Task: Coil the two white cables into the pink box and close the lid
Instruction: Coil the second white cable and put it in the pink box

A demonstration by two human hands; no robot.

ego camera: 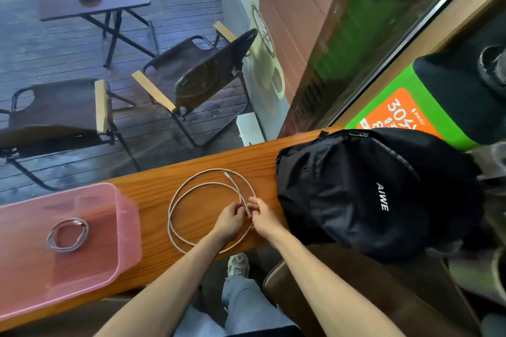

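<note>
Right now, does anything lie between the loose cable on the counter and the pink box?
Nothing visible does. Only bare wooden counter separates the loose cable from the open pink box, which lies to its left.

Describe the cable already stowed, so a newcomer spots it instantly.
Start at the long wooden counter; at its left end sits the translucent pink box. The small coiled cable lies on its floor, wound tight, unlike the big loose cable that both hands hold beside the black backpack.
</note>
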